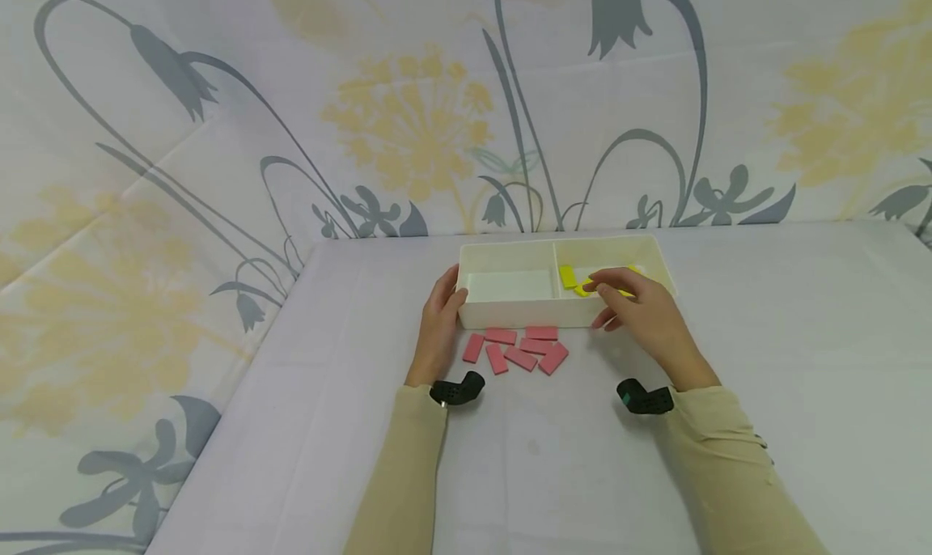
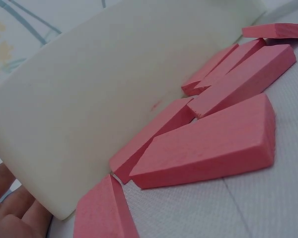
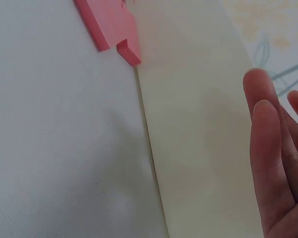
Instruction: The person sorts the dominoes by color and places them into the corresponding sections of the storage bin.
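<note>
White rect. box (image 1: 524, 315), 2 comps., sits flat, open side up, L end against L fingers (image 1: 446, 284). Yellow pcs (image 1: 567, 277) lie in R comp., by/under R fingers (image 1: 617, 278), partly hidden by them; exact no. unclear. Several pink rect. blocks (image 1: 520, 358) lie loose in front of box, btwn L & R fingers, nearer L, mixed angles, some touching.

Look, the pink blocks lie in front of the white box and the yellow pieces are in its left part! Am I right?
Not quite: the head view shows the yellow pieces in the right compartment of the white box, not the left. The pink blocks do lie in front of it.
</note>
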A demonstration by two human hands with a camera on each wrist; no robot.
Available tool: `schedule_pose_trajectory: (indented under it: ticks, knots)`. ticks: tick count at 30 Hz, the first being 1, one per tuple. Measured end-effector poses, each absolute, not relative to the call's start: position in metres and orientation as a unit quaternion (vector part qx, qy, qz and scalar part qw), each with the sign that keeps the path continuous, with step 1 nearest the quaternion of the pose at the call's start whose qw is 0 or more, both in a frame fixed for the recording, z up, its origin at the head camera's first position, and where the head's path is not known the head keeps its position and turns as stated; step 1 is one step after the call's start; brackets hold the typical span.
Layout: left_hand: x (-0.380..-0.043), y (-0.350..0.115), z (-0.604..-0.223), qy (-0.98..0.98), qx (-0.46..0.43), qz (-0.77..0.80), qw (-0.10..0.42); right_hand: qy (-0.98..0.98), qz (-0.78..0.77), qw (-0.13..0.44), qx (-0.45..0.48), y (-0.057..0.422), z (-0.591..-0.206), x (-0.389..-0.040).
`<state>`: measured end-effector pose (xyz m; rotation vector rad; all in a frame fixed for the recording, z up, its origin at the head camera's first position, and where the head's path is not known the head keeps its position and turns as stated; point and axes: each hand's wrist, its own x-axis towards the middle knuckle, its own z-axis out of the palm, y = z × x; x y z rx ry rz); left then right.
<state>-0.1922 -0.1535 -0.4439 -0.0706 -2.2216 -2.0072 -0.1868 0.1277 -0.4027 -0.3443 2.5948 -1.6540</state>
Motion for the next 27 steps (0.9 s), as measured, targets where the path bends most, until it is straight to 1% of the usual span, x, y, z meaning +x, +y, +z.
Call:
schedule_pose_trajectory:
  ticks: [3,9,13,18,21,27]
  knots:
    - [-0.192,-0.154,-0.442,-0.736,-0.024,-0.672,0.073,0.829,-0.546,0.002,-0.124,0.132,-0.402,-0.187]
    - [-0.181,-0.151,-0.426,-0.727,-0.024,-0.684,0.063,0.831,-0.546,-0.008,-0.112,0.136,-0.399,-0.186]
    - [-0.177,-0.149,-0.42,-0.73,-0.027,-0.68,0.062,0.819,-0.562,-0.034,-0.113,0.143,-0.399,-0.187]
    - [-0.177,-0.148,-0.419,-0.732,-0.029,-0.678,0.061,0.803,-0.581,-0.069,-0.109,0.157,-0.421,-0.201]
    - [-0.177,-0.148,-0.419,-0.733,-0.026,-0.677,0.058,0.787,-0.602,-0.097,-0.099,0.163,-0.427,-0.204]
    - [-0.177,-0.147,-0.418,-0.739,-0.021,-0.671,0.06,0.763,-0.617,-0.188,-0.044,0.163,-0.411,-0.195]
